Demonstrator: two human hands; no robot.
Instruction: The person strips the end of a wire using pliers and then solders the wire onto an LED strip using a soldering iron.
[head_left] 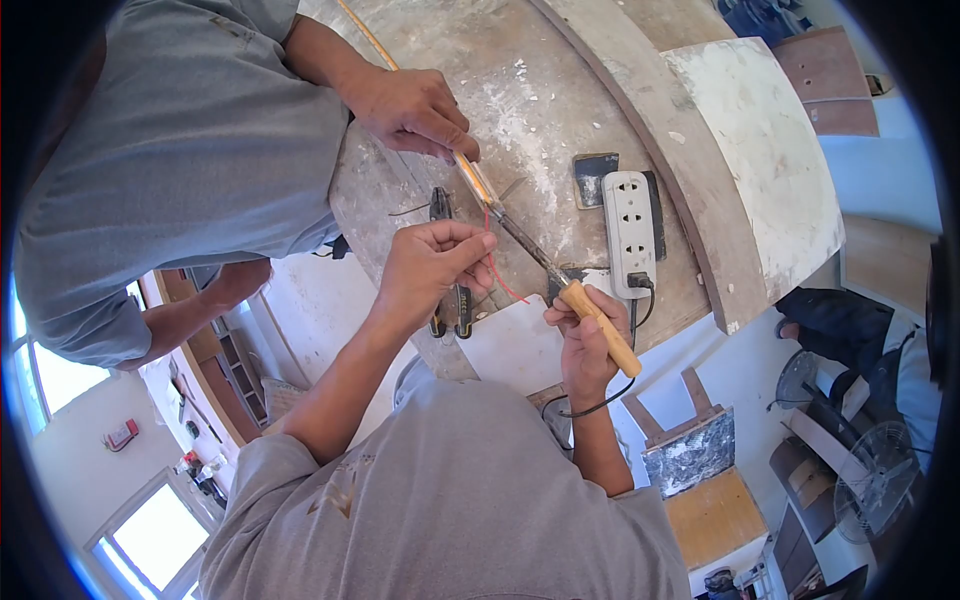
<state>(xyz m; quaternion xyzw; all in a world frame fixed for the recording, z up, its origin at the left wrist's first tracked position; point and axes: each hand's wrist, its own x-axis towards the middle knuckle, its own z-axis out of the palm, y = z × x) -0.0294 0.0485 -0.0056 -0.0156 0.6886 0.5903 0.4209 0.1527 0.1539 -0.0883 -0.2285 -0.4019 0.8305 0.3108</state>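
Observation:
My right hand (583,335) grips the wooden handle of a soldering iron (605,328), whose metal shaft points up and left to the end of a thin strip (474,184). My left hand (440,268) is closed in a pinch on a thin red wire (505,287), close to the strip's end. A co-worker's hand (412,112) holds the strip from above. Black pliers (440,207) lie on the worktable (540,110), partly hidden behind my left hand.
Right of the iron lies a white power strip (628,225) with a black plug and cable. Beyond it is a long curved board (700,200). A co-worker in grey (190,150) stands at the left. A fan (875,480) is at the lower right.

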